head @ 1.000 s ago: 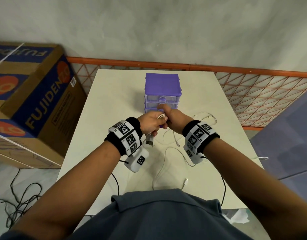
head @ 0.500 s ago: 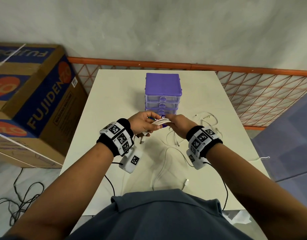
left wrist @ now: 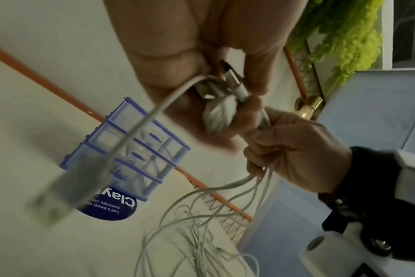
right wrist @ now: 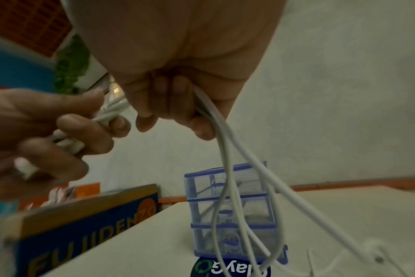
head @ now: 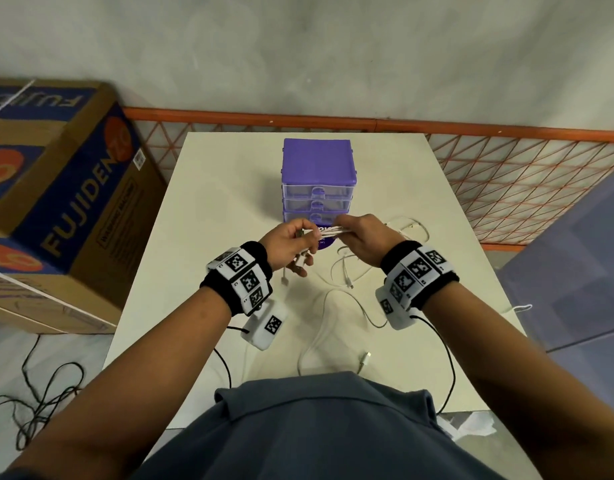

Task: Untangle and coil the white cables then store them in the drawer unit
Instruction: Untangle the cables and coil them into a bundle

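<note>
Both hands are up over the tabletop [head: 229,174], just in front of the purple drawer unit [head: 318,174]. Left hand [head: 291,242] has its fingers [right wrist: 83,129] curled around a bundled section of white cables [head: 331,231] plus a couple of connector ends; one plug [left wrist: 57,198] dangles from it, blurred in the left wrist view. Right hand [head: 362,239] grips the same bundle from the other side, fingers [right wrist: 175,105] closed around several strands that run down out of the fist toward the tabletop. Bundle spans the short gap between the two hands, held in the air. Rest of the cables lie loose and tangled on the tabletop below and to the right of the hands, with one free end [head: 365,359] near the person's torso. Drawer unit stands upright on a round blue sticker [left wrist: 111,208]; three clear drawers, all look pushed in; contents cannot be told for sure. Cardboard box [head: 56,202] sits left of the tabletop, orange mesh fence [head: 506,174] behind it.
</note>
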`<state>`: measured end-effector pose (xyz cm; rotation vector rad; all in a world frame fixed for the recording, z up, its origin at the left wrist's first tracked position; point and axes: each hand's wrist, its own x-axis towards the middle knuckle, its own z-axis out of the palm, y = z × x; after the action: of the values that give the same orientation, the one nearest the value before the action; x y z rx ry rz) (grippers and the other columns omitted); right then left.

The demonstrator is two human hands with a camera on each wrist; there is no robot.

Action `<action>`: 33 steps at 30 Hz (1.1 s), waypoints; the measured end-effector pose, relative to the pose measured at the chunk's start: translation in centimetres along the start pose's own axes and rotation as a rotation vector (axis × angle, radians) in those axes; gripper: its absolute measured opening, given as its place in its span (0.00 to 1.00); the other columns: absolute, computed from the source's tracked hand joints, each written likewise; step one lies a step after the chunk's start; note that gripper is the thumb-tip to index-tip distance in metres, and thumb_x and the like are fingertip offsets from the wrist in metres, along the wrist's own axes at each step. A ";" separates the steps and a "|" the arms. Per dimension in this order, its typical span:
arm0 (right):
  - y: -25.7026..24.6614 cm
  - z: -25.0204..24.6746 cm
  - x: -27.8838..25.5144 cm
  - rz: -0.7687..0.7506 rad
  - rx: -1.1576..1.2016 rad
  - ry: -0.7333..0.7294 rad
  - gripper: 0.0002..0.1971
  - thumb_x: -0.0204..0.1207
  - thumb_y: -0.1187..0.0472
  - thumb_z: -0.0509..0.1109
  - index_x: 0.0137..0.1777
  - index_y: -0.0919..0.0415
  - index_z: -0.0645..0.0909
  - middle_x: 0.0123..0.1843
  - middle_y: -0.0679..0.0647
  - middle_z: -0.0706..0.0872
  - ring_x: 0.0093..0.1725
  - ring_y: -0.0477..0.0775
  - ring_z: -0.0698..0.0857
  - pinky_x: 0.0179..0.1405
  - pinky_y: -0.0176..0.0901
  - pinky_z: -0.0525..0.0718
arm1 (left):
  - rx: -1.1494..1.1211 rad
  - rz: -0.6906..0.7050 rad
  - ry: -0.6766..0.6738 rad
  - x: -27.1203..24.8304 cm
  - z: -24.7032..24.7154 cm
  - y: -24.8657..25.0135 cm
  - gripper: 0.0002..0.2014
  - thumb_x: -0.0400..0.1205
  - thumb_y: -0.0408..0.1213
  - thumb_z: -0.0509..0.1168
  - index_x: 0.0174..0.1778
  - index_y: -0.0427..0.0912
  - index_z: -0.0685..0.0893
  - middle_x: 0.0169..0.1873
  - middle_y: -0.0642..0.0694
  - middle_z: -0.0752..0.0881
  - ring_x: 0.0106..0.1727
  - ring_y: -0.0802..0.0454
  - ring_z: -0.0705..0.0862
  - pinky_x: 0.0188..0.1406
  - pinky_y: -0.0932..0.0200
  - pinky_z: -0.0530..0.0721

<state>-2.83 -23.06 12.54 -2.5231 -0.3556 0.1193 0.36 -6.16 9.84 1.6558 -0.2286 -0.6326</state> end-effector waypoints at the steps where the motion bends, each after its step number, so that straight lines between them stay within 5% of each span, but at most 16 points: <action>1: 0.4 0.1 0.0 0.030 0.017 0.003 0.14 0.77 0.72 0.59 0.60 0.66 0.79 0.44 0.53 0.81 0.40 0.51 0.75 0.41 0.31 0.67 | -0.022 0.011 0.019 0.0 0.1 0.0 0.07 0.84 0.36 0.58 0.39 0.47 0.72 0.30 0.47 0.79 0.20 0.60 0.76 0.14 0.67 0.74; 5: 1.7 0.8 -0.2 0.166 0.010 0.002 0.12 0.76 0.65 0.63 0.57 0.63 0.80 0.39 0.59 0.85 0.38 0.58 0.79 0.41 0.40 0.72 | 0.025 -0.003 0.085 0.3 0.2 0.2 0.11 0.85 0.34 0.57 0.36 0.47 0.66 0.33 0.48 0.78 0.26 0.56 0.73 0.17 0.69 0.63; 8: 0.6 1.0 -0.2 0.127 -0.067 -0.024 0.14 0.76 0.59 0.65 0.60 0.61 0.79 0.39 0.52 0.82 0.38 0.55 0.78 0.42 0.38 0.70 | 0.070 -0.045 0.116 0.8 0.8 0.4 0.12 0.85 0.33 0.56 0.34 0.46 0.67 0.34 0.48 0.73 0.30 0.54 0.73 0.21 0.65 0.64; 13: 0.3 0.6 0.2 0.027 -0.108 -0.008 0.16 0.80 0.59 0.62 0.67 0.59 0.75 0.55 0.61 0.87 0.53 0.64 0.83 0.44 0.39 0.69 | -0.038 -0.018 0.101 1.1 1.0 1.2 0.11 0.85 0.31 0.55 0.36 0.43 0.68 0.34 0.42 0.76 0.27 0.53 0.78 0.16 0.66 0.69; 16: 1.1 0.2 -0.4 0.051 -0.126 -0.041 0.16 0.81 0.58 0.59 0.67 0.59 0.74 0.53 0.64 0.86 0.51 0.66 0.82 0.43 0.42 0.69 | -0.172 -0.025 0.083 1.0 0.2 1.2 0.12 0.86 0.32 0.53 0.36 0.45 0.66 0.37 0.42 0.78 0.22 0.55 0.84 0.15 0.68 0.68; 20: 1.1 1.1 -0.8 0.070 -0.203 -0.073 0.15 0.79 0.57 0.61 0.62 0.64 0.75 0.50 0.66 0.86 0.50 0.67 0.83 0.41 0.44 0.70 | -0.015 -0.003 0.087 1.4 1.5 0.5 0.14 0.85 0.28 0.54 0.34 0.44 0.66 0.32 0.44 0.70 0.22 0.54 0.75 0.11 0.71 0.68; 25: 1.6 1.8 -1.6 0.089 -0.123 -0.091 0.14 0.81 0.57 0.59 0.56 0.70 0.75 0.49 0.70 0.85 0.48 0.68 0.83 0.41 0.50 0.73 | -0.039 0.017 0.097 1.2 3.1 0.2 0.14 0.83 0.24 0.58 0.34 0.44 0.68 0.32 0.47 0.76 0.19 0.63 0.81 0.17 0.67 0.74; 29: 4.1 0.9 -3.3 0.241 -0.166 0.011 0.13 0.81 0.57 0.58 0.52 0.70 0.73 0.48 0.72 0.84 0.47 0.70 0.82 0.37 0.46 0.65 | 0.430 0.042 0.232 0.0 4.0 -1.5 0.02 0.79 0.31 0.66 0.46 0.39 0.80 0.43 0.48 0.79 0.40 0.56 0.77 0.48 0.64 0.73; 31: 5.6 0.3 -4.4 0.309 -0.113 0.096 0.13 0.81 0.58 0.58 0.51 0.70 0.73 0.45 0.72 0.83 0.44 0.69 0.81 0.36 0.47 0.65 | 0.661 0.065 0.201 -1.2 4.8 -3.3 0.08 0.78 0.33 0.66 0.51 0.36 0.82 0.48 0.44 0.81 0.43 0.54 0.74 0.45 0.68 0.69; 33: 6.8 -0.1 -5.5 0.359 -0.041 0.176 0.12 0.81 0.59 0.59 0.49 0.70 0.73 0.39 0.69 0.81 0.39 0.66 0.78 0.36 0.48 0.66 | 0.702 0.022 0.020 -2.4 6.1 -4.8 0.08 0.78 0.32 0.65 0.51 0.36 0.84 0.49 0.40 0.86 0.41 0.54 0.75 0.40 0.71 0.69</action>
<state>-6.57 -30.12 8.84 -2.5899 0.1690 0.0285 -5.80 -9.18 5.47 2.3254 -0.4940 -0.5480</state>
